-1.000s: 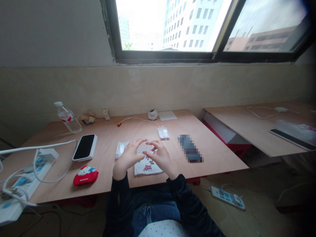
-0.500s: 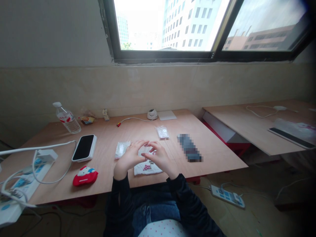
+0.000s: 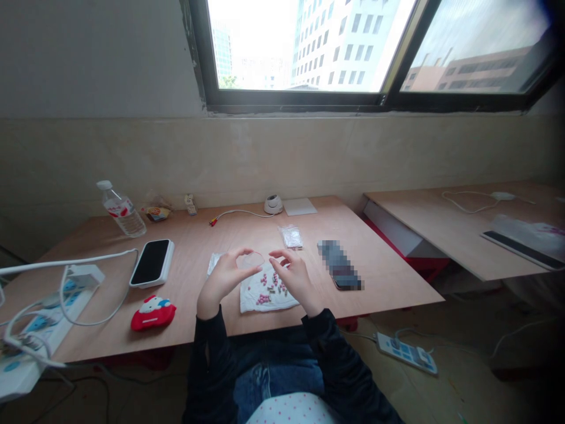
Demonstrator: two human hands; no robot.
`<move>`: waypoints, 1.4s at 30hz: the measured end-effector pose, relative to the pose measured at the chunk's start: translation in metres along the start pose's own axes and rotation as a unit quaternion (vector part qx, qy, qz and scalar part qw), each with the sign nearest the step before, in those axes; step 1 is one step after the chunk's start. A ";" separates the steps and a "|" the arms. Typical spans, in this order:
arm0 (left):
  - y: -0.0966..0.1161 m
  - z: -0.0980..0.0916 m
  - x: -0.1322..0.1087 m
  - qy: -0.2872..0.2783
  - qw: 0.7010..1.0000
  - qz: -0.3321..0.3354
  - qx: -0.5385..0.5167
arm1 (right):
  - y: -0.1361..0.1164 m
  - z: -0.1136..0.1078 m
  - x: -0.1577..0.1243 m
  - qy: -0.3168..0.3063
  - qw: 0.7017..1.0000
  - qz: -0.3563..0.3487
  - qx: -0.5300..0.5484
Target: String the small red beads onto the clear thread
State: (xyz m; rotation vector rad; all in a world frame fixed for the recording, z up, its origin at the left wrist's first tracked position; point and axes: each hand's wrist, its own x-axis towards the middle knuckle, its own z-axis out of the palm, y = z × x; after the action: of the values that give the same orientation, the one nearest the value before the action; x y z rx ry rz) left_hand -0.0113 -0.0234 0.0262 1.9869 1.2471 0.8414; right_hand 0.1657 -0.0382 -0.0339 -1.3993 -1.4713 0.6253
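My left hand (image 3: pixel 224 278) is raised above the cloth, thumb and index finger curved around a faint, thin loop of what looks like clear cord (image 3: pixel 253 254). Close to its right, my right hand (image 3: pixel 295 275) has thumb and index fingertip almost together; anything between them is too small to make out. Beneath both hands a white cloth (image 3: pixel 249 303) lies on the table, with several pink beads (image 3: pixel 263 299) and small metallic pieces (image 3: pixel 270 288) on it. A clear packet (image 3: pixel 214 262) lies partly hidden behind my left hand.
On the wooden table (image 3: pixel 189 318) are another clear packet (image 3: pixel 291 237), a pixelated phone (image 3: pixel 339 265), a white-cased device (image 3: pixel 152 264), a red pouch (image 3: pixel 153 314), a water bottle (image 3: pixel 123 213) and a small camera (image 3: pixel 273 204). A power strip (image 3: pixel 53 318) with cables occupies the left edge.
My hands have drawn apart, the left going leftward and the right slightly rightward. More of the cloth and beads now shows between them, and the thin loop has become visible.
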 end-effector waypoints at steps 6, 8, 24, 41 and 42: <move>0.015 -0.003 -0.001 0.008 0.999 -0.042 -0.027 | 0.035 0.011 -0.003 -0.053 0.988 0.036 -0.143; 0.017 -0.003 -0.002 0.017 0.998 -0.049 -0.029 | 0.036 0.018 -0.005 -0.065 0.985 0.033 -0.156; 0.016 -0.006 -0.005 0.055 0.996 -0.057 -0.038 | 0.016 0.053 -0.018 -0.156 0.954 0.006 -0.255; 0.012 -0.008 -0.005 0.040 0.998 -0.039 -0.012 | 0.024 0.064 -0.018 -0.105 0.959 -0.035 -0.259; 0.012 -0.008 -0.005 0.040 0.998 -0.037 -0.014 | 0.023 0.062 -0.017 -0.089 0.964 -0.032 -0.249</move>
State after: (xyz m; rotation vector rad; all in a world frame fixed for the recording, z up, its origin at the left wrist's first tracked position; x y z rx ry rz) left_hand -0.0133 -0.0311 0.0390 1.8890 1.3395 0.9041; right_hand 0.1193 -0.0342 -0.0835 -1.6983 -1.9008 0.3547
